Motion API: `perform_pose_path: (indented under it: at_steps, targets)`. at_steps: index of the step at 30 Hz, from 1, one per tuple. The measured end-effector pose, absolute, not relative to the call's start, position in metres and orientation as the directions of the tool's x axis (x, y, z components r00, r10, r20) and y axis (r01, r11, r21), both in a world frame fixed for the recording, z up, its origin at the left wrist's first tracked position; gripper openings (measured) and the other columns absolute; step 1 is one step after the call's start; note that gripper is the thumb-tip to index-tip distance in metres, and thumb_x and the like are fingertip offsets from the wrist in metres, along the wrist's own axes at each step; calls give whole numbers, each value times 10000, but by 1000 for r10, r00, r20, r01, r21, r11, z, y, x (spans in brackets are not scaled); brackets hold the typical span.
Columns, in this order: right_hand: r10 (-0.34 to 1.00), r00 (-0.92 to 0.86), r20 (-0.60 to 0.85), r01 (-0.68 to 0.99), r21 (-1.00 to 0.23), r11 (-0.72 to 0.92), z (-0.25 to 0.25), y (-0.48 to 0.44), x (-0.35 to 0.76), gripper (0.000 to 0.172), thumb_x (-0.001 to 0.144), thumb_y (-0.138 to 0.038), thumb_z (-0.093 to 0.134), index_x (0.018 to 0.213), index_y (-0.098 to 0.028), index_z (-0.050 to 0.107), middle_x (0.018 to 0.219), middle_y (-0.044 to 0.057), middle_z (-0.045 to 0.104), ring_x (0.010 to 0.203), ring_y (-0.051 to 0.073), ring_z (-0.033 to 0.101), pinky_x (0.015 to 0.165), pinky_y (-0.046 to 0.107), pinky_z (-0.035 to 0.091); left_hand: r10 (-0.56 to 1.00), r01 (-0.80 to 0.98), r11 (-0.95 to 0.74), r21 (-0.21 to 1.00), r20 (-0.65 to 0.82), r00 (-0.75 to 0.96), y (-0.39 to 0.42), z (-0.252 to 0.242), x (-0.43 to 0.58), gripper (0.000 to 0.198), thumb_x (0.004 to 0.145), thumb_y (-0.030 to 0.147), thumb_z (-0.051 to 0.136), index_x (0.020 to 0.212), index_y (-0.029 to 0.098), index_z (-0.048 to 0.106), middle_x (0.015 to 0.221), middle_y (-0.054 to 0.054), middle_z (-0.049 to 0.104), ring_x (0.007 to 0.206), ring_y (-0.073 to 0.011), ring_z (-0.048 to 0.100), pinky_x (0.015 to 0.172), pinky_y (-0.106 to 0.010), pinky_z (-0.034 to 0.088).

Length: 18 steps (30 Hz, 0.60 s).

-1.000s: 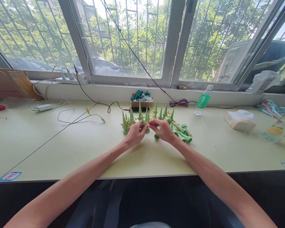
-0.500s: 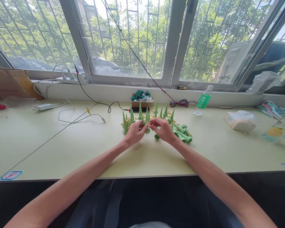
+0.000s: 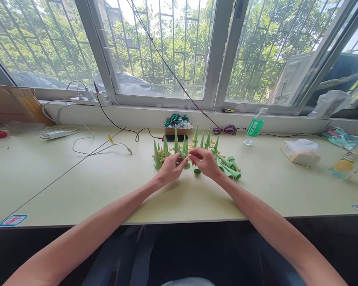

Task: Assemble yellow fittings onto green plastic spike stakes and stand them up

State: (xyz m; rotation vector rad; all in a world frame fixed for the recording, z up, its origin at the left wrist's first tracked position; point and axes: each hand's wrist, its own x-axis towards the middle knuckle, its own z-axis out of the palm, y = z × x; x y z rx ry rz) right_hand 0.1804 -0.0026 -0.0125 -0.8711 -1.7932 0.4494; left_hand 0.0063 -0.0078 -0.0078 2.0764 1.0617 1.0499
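2 hands (image 3: 170, 169) at green spike (image 3: 181, 153) | tabletop (image 3: 181, 200) between hands, front edge (image 3: 181, 222)

No legible text, bottle label (image 3: 255, 127) included

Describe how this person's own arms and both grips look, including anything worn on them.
The left grip and right grip show no gloves; no rings can be seen, though some fingers are hidden. Both wrists lack a watch or bracelet. The left forearm and right forearm are bare, with no sleeves in view. A small dark spot marks the left forearm.
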Motion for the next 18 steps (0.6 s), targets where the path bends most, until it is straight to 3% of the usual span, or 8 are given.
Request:
perform_pose_path:
  at_steps: [8, 18]
  targets:
    - [773, -166, 612, 348, -698, 626, -14, -3, 179, 176, 875, -343, 558, 834, -186, 628, 610, -8, 589, 526, 126, 564, 551, 250, 463, 831, 313, -520, 795, 385, 402, -11, -7, 5, 309, 916, 458, 481, 960, 168, 578, 527, 36, 546, 368, -94, 496, 424, -220, 412]
    - [767, -170, 619, 382, -676, 631, -13, -5, 178, 224, 905, -353, 526, 812, -177, 628, 599, -9, 569, 517, 122, 548, 548, 245, 443, 837, 338, -522, 783, 393, 381, -12, -5, 7, 307, 910, 444, 491, 940, 155, 590, 537, 32, 555, 367, -92, 497, 423, -225, 423]
